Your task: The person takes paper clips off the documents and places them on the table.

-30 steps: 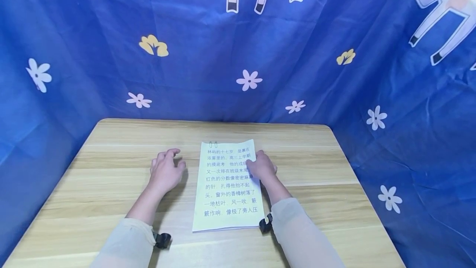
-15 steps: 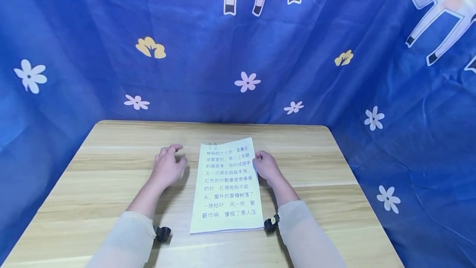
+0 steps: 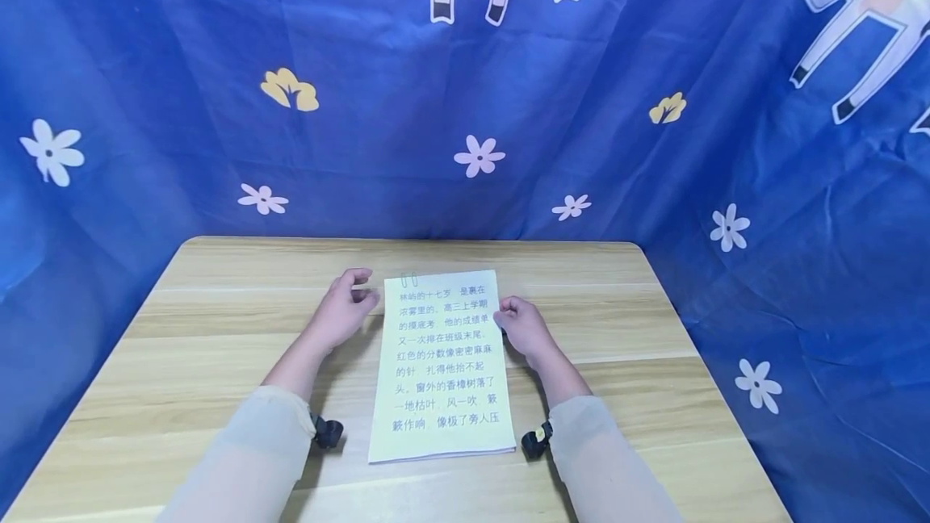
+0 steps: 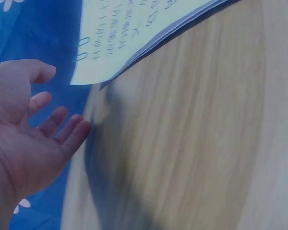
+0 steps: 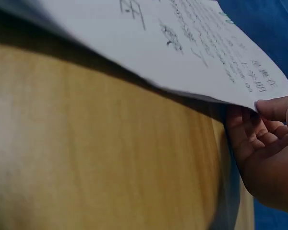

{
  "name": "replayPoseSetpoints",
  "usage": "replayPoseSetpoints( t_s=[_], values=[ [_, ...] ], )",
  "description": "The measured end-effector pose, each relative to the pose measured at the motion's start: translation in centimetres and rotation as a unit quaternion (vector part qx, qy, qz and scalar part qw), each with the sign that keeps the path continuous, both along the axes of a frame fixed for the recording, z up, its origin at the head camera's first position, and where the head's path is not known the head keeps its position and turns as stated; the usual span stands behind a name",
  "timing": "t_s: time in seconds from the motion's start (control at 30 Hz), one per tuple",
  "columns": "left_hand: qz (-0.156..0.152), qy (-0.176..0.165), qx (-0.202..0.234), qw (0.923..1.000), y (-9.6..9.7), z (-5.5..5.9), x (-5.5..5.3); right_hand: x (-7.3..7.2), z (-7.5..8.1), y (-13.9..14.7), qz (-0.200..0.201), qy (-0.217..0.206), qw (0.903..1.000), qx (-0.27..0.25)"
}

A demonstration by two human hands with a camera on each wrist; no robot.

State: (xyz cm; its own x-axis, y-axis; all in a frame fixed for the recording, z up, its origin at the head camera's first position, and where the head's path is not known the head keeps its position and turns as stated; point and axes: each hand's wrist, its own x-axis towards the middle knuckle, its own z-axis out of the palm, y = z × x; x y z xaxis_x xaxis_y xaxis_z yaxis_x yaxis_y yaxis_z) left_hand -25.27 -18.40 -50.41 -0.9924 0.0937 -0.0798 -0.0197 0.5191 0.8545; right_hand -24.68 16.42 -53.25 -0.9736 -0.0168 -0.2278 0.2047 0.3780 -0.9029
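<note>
Blue curtain [image 3: 378, 127] behind one wood table [image 3: 167, 353]. One paper stack [image 3: 445, 370] between hands, two paper clips [image 4: 80, 57] nearer left. Left hand [image 3: 343, 311] free, fingers loosely bent, just beside it; right hand [image 3: 525, 326] pinches its edge.

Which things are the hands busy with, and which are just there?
Part of the job:
papers, edge pinched by the right hand
paper clips, on the papers
left hand, nearby, not touching

Just there:
table, under the papers
blue curtain, behind
black wrist cameras

Bright head view, dimmer wrist views — dark shadows [image 4: 117, 187] across table [image 4: 206, 120], slightly blurred print [image 4: 119, 36] on paper [image 4: 134, 40]
</note>
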Motion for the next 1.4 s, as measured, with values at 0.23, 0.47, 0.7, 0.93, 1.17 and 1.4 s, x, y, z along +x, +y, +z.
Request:
replayPoseSetpoints(
  t_s=[0.23, 0.47, 0.7, 0.93, 1.17, 1.4],
  values=[
    [-0.002, -0.019, 0.090, 0.9957, 1.2, -1.0, -1.6, 0.0, -0.3, 0.3, 0.004, 0.005, 0.9993, -0.037],
    [0.010, 0.009, 0.096, 0.9953, 2.0, -2.1, -2.8, 0.0, -0.9, 0.5, 0.011, -0.011, 0.9981, -0.059],
    [0.016, 0.009, 0.073, 0.9971, 2.7, -2.6, -3.6, -0.1, -0.9, 0.6, 0.017, -0.016, 0.9970, -0.073],
    [0.007, 0.027, 0.050, 0.9983, 3.2, -3.2, -4.0, -0.3, -1.0, 0.7, 0.021, -0.022, 0.9955, -0.090],
    [0.001, 0.040, 0.051, 0.9979, 3.3, -3.6, -3.9, -0.4, -1.1, 0.8, 0.025, -0.022, 0.9944, -0.100],
    [0.009, 0.040, 0.048, 0.9980, 3.3, -3.8, -3.9, -0.3, -1.3, 0.8, 0.027, -0.020, 0.9931, -0.113]
  ],
)
